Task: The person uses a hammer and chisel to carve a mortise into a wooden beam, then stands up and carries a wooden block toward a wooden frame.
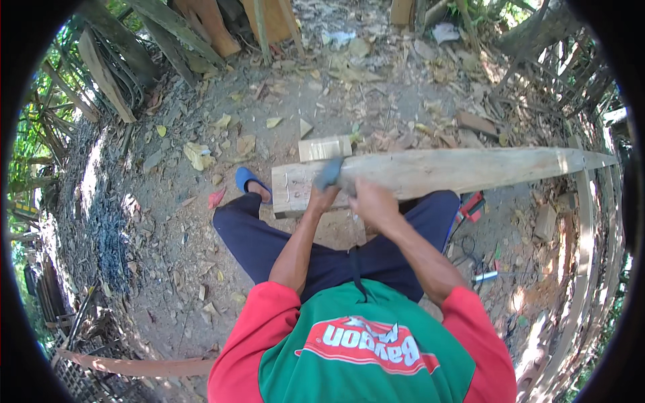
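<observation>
A long pale wooden plank [430, 172] lies across in front of me, its wide end at the left and a narrow tapered end at the far right. Over its left part, my left hand [323, 197] is closed on a blurred grey object [328, 173] whose kind I cannot make out. Close beside it, my right hand [373, 203] has its fingers curled in, smeared by motion; what it grips is hidden. A short light wood block [325, 148] rests against the plank's far edge.
Right of my knee sits a red tool [473, 207] with a dark cord [465, 252] on the ground. My foot wears a blue shoe [247, 178]. Dry leaves [197, 156] litter the dirt. Upright timbers [107, 77] stand at the far left, and a long board [588, 215] runs along the right.
</observation>
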Action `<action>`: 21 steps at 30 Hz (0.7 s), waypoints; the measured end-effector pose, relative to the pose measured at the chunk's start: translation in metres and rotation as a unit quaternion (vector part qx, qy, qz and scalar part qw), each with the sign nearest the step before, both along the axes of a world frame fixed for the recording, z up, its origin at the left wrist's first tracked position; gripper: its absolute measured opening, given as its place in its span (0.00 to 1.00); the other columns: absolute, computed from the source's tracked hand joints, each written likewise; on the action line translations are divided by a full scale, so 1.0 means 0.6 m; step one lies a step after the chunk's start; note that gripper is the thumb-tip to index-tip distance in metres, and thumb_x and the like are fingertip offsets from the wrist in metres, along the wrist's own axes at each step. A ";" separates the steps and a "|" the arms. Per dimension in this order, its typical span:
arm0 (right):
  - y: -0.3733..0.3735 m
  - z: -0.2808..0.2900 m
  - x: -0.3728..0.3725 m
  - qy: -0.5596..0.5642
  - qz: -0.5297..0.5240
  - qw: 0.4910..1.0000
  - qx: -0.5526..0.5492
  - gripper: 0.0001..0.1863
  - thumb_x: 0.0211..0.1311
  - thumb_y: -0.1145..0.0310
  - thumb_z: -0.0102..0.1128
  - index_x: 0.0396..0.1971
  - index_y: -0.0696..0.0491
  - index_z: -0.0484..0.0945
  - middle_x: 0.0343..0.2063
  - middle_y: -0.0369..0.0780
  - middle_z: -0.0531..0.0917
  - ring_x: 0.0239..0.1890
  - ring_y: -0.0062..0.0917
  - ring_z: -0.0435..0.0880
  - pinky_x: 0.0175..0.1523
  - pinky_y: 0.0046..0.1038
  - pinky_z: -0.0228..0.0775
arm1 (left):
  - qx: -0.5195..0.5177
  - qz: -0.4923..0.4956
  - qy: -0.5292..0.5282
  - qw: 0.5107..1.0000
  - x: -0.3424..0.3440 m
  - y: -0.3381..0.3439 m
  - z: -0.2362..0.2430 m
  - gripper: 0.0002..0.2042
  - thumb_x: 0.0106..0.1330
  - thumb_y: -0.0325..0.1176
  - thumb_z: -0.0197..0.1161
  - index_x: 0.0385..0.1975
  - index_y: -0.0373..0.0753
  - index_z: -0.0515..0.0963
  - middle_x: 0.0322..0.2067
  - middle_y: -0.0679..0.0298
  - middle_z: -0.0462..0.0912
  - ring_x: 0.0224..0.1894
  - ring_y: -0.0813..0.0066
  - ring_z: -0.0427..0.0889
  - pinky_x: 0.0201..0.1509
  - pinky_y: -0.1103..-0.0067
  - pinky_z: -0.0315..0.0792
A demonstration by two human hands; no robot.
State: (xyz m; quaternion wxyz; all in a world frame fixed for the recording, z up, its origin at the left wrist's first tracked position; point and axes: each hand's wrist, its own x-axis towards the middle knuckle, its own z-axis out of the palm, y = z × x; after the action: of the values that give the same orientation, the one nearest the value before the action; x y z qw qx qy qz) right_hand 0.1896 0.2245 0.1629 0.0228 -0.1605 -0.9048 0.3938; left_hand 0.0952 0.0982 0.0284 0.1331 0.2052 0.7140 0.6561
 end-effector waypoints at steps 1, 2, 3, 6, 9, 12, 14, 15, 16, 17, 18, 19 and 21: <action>-0.003 -0.050 0.003 -0.094 0.013 0.994 0.060 0.17 0.52 0.66 0.60 0.39 0.60 0.75 0.29 0.57 0.81 0.38 0.51 0.83 0.42 0.44 0.74 | -0.005 0.001 0.012 1.000 -0.006 -0.005 -0.006 0.09 0.55 0.27 0.69 0.35 0.35 0.80 0.29 0.66 0.82 0.33 0.80 0.75 0.39 0.76 0.72; -0.026 -0.055 0.027 -0.060 0.002 0.997 0.038 0.16 0.52 0.65 0.60 0.38 0.60 0.76 0.27 0.56 0.81 0.36 0.50 0.83 0.42 0.44 0.74 | 0.006 0.015 0.020 1.000 -0.047 0.000 -0.007 0.10 0.55 0.28 0.69 0.37 0.35 0.80 0.31 0.65 0.83 0.34 0.79 0.77 0.39 0.75 0.73; 0.008 -0.036 0.017 0.006 0.005 0.999 0.053 0.16 0.51 0.65 0.60 0.36 0.60 0.76 0.26 0.55 0.81 0.35 0.50 0.83 0.41 0.44 0.73 | 0.023 0.015 0.038 0.999 -0.082 0.022 0.004 0.12 0.55 0.29 0.68 0.39 0.34 0.81 0.33 0.64 0.84 0.34 0.77 0.78 0.40 0.74 0.73; 0.000 0.005 0.063 -0.014 -0.049 0.996 -0.069 0.14 0.50 0.66 0.60 0.33 0.61 0.77 0.23 0.52 0.80 0.29 0.48 0.81 0.37 0.42 0.71 | -0.056 0.000 -0.069 0.996 -0.091 0.014 -0.010 0.09 0.55 0.32 0.69 0.29 0.35 0.77 0.23 0.69 0.78 0.26 0.79 0.72 0.32 0.76 0.70; 0.030 0.081 0.076 -0.014 -0.085 0.986 -0.144 0.13 0.49 0.67 0.61 0.30 0.62 0.75 0.18 0.45 0.77 0.21 0.32 0.76 0.31 0.34 0.68 | -0.068 -0.011 -0.117 0.991 -0.087 0.023 0.011 0.10 0.56 0.32 0.70 0.24 0.38 0.73 0.20 0.71 0.72 0.24 0.81 0.67 0.29 0.78 0.66; 0.034 0.163 0.090 0.004 -0.121 0.968 -0.219 0.10 0.51 0.71 0.61 0.31 0.60 0.74 0.16 0.35 0.73 0.19 0.15 0.73 0.25 0.25 0.65 | -0.030 -0.023 -0.054 0.998 -0.034 0.008 0.002 0.11 0.55 0.32 0.71 0.24 0.39 0.73 0.20 0.73 0.69 0.25 0.82 0.65 0.31 0.79 0.65; 0.040 0.218 0.079 0.077 -0.109 0.960 -0.247 0.08 0.54 0.72 0.61 0.32 0.58 0.74 0.17 0.33 0.74 0.18 0.14 0.72 0.24 0.22 0.64 | -0.034 -0.002 -0.045 0.998 -0.014 -0.004 -0.001 0.13 0.55 0.33 0.73 0.24 0.39 0.72 0.20 0.73 0.68 0.26 0.82 0.65 0.32 0.80 0.65; 0.044 0.244 0.073 0.110 -0.105 0.954 -0.258 0.08 0.55 0.72 0.61 0.32 0.58 0.75 0.18 0.32 0.75 0.17 0.13 0.71 0.23 0.20 0.64 | -0.033 -0.005 -0.046 0.998 -0.009 -0.005 -0.004 0.13 0.55 0.33 0.73 0.24 0.39 0.72 0.21 0.73 0.68 0.26 0.82 0.65 0.33 0.79 0.65; 0.043 0.275 0.066 0.155 -0.098 0.947 -0.263 0.07 0.56 0.72 0.61 0.32 0.57 0.75 0.18 0.32 0.75 0.17 0.13 0.72 0.23 0.20 0.64 | -0.032 -0.005 -0.046 0.998 -0.009 -0.006 -0.004 0.13 0.55 0.33 0.73 0.24 0.39 0.73 0.21 0.72 0.69 0.26 0.82 0.65 0.33 0.79 0.66; 0.042 0.311 0.057 0.202 -0.090 0.938 -0.266 0.07 0.57 0.72 0.62 0.32 0.57 0.75 0.18 0.31 0.76 0.17 0.12 0.72 0.23 0.19 0.64 | -0.028 -0.006 -0.042 0.999 -0.014 -0.001 -0.002 0.13 0.55 0.33 0.74 0.25 0.39 0.73 0.21 0.71 0.69 0.27 0.82 0.66 0.33 0.79 0.66; 0.043 0.347 0.048 0.252 -0.067 0.937 -0.233 0.07 0.57 0.73 0.60 0.32 0.57 0.72 0.18 0.33 0.74 0.16 0.14 0.71 0.22 0.19 0.64 | -0.019 0.006 -0.068 0.997 -0.030 0.007 0.002 0.12 0.55 0.32 0.73 0.26 0.39 0.73 0.21 0.71 0.70 0.27 0.83 0.66 0.33 0.79 0.66; 0.044 0.376 0.038 0.299 -0.045 0.931 -0.205 0.07 0.57 0.74 0.59 0.33 0.56 0.69 0.17 0.34 0.73 0.15 0.15 0.70 0.21 0.18 0.64 | -0.015 0.018 -0.094 0.995 -0.052 0.010 0.005 0.12 0.55 0.32 0.73 0.26 0.39 0.74 0.22 0.71 0.71 0.27 0.83 0.66 0.33 0.78 0.67; 0.051 0.415 0.015 0.329 -0.028 0.914 -0.236 0.09 0.58 0.75 0.59 0.35 0.58 0.68 0.17 0.34 0.71 0.14 0.16 0.70 0.21 0.19 0.65 | -0.025 0.027 -0.126 0.991 -0.058 0.000 -0.002 0.11 0.55 0.31 0.73 0.26 0.39 0.74 0.22 0.72 0.71 0.26 0.84 0.66 0.31 0.80 0.65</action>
State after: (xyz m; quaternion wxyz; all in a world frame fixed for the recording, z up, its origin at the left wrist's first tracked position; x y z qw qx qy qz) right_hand 0.1986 0.2551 0.4121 0.2911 -0.0477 -0.7219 0.6259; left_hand 0.0603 0.0983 0.0274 0.2089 0.0984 0.7128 0.6623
